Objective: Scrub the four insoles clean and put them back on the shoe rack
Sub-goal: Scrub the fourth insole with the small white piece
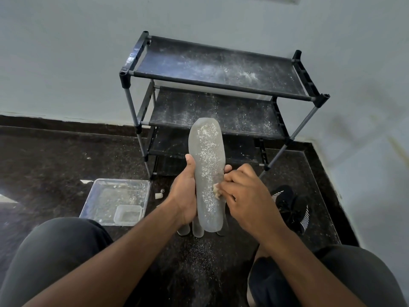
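While left grip (184,191) clasps the insole (208,173), right grip (239,191) pinches a scrubber (216,192).

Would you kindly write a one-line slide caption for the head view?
Left hand holds a translucent grey insole upright while the right hand rubs it with a small pale scrubber.

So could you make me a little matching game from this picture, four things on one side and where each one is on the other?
Things:
1. insole
2. clear tray
3. black shoe
4. shoe rack

Places:
a. against the wall
b. on the floor, right of the hands
c. held upright in the left hand
d. on the floor, left of the hands

Pairs: 1-c, 2-d, 3-b, 4-a
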Tool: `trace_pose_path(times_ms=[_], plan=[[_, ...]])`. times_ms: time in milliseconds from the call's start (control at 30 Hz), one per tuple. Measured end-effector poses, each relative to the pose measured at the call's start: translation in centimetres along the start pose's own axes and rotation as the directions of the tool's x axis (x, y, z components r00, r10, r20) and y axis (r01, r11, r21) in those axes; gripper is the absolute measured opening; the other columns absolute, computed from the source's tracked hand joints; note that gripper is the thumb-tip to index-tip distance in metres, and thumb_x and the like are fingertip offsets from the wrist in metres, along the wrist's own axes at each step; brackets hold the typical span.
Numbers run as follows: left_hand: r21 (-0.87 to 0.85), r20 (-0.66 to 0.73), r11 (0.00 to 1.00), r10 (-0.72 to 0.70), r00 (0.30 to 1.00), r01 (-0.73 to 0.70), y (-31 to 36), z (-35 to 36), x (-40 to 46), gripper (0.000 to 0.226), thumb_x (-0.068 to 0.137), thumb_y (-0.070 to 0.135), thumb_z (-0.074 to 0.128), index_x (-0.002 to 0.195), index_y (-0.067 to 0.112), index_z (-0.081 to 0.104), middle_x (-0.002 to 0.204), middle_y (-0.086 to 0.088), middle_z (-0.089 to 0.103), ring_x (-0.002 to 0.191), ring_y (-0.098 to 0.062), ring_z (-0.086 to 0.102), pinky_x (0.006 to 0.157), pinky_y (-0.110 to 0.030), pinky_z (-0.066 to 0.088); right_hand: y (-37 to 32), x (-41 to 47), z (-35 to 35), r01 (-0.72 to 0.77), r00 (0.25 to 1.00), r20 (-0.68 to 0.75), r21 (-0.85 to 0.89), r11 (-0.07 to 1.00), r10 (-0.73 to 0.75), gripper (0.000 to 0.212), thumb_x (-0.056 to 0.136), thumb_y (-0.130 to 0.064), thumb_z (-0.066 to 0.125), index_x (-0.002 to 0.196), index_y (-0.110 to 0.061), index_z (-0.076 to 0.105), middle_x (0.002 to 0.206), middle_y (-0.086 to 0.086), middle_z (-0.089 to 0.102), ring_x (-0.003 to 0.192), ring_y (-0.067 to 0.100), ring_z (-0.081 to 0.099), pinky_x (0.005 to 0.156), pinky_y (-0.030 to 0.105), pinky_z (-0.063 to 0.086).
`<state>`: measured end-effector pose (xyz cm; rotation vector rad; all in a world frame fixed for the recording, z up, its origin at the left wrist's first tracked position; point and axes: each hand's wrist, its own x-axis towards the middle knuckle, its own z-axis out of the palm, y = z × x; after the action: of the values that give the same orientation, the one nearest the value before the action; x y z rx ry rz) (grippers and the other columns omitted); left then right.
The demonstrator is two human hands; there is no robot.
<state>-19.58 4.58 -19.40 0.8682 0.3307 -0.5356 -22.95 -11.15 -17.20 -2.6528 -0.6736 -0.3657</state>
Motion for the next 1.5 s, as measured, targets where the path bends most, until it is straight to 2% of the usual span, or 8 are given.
trace_pose_path(times_ms=[333,467,667,867,1067,1200,1333,1500], plan=[[-0.113,0.052,0.994,0.016,0.999,-0.01,0.5,-0.2,0.4,0.089,0.104,0.069,0.017,0.125,0.002,0.072,0.133,-0.018,0.07,0.1,-0.025,0.068,0.102,-0.043,0.052,-0.1,-0.7,-0.9,-0.085,0.988,0.139,0.175,0.981,0.061,0.013,0.091,-0.028,0.07,0.09,-0.018,0.078,0.083,-0.012,0.064,0.087,0.006,0.044,0.076,0.019,0.041],[-0.081,0.09,0.997,-0.002,0.996,0.009,0.2,-0.2,0.5,0.09,0.103,0.071,0.017,0.136,0.003,0.064,0.135,-0.017,0.068,0.107,-0.026,0.068,0.102,-0.045,0.054,0.6,-0.5,-1.3,-0.154,0.988,0.017,0.249,0.956,0.155,0.011,0.089,-0.027,0.074,0.099,-0.024,0.079,0.089,-0.017,0.067,0.087,0.004,0.046,0.077,0.012,0.036],[-0.103,0.088,0.994,0.044,0.995,-0.035,0.8,-0.3,0.3,0.093,0.104,0.069,0.011,0.106,0.01,0.083,0.128,-0.013,0.072,0.101,-0.022,0.066,0.104,-0.041,0.052,0.4,-0.4,-1.3,-0.155,0.971,0.218,0.276,0.949,0.095,0.011,0.087,-0.03,0.075,0.093,-0.022,0.08,0.084,-0.013,0.067,0.083,0.008,0.048,0.072,0.022,0.04],[-0.081,0.078,0.996,0.037,0.996,-0.031,0.3,-0.3,0.5,0.085,0.102,0.072,0.008,0.136,0.016,0.064,0.135,-0.008,0.07,0.102,-0.023,0.071,0.095,-0.048,0.057,0.6,0.1,-1.5,-0.172,0.985,0.072,0.359,0.917,0.156,0.008,0.084,-0.027,0.08,0.091,-0.023,0.081,0.085,-0.014,0.07,0.081,0.006,0.051,0.074,0.019,0.038],[-0.058,0.055,0.996,0.077,0.996,-0.073,0.5,-0.3,0.5,0.092,0.102,0.07,0.007,0.13,0.01,0.071,0.133,-0.009,0.071,0.096,-0.021,0.071,0.098,-0.042,0.056,1.0,-0.9,-2.5,-0.193,0.944,0.329,0.444,0.875,0.042,0.005,0.08,-0.027,0.082,0.084,-0.025,0.081,0.081,-0.012,0.07,0.079,0.011,0.06,0.081,0.028,0.045],[-0.052,0.056,0.997,0.062,0.996,-0.059,0.3,-0.1,0.3,0.085,0.104,0.069,0.008,0.125,0.015,0.07,0.132,-0.01,0.071,0.098,-0.024,0.069,0.094,-0.043,0.059,1.1,-0.3,-2.2,-0.234,0.967,0.197,0.453,0.86,0.16,0.011,0.079,-0.024,0.083,0.088,-0.028,0.081,0.084,-0.012,0.071,0.085,0.015,0.062,0.08,0.041,0.051],[-0.042,0.045,0.996,0.081,0.996,-0.079,0.2,-0.2,0.5,0.084,0.104,0.068,0.008,0.129,0.012,0.066,0.133,-0.012,0.071,0.097,-0.023,0.071,0.097,-0.043,0.057,1.3,-0.8,-2.8,-0.302,0.882,0.466,0.449,0.841,0.068,0.007,0.078,-0.025,0.084,0.085,-0.024,0.081,0.083,-0.008,0.071,0.082,0.012,0.065,0.079,0.044,0.053],[-0.019,0.036,0.998,0.058,0.998,-0.057,0.1,-0.3,0.4,0.085,0.104,0.068,0.007,0.126,0.013,0.068,0.133,-0.01,0.071,0.1,-0.024,0.071,0.095,-0.043,0.057,1.1,-0.5,-2.6,-0.287,0.936,0.328,0.497,0.819,0.128,0.008,0.079,-0.023,0.083,0.087,-0.021,0.081,0.086,-0.01,0.072,0.083,0.009,0.068,0.08,0.041,0.056]])
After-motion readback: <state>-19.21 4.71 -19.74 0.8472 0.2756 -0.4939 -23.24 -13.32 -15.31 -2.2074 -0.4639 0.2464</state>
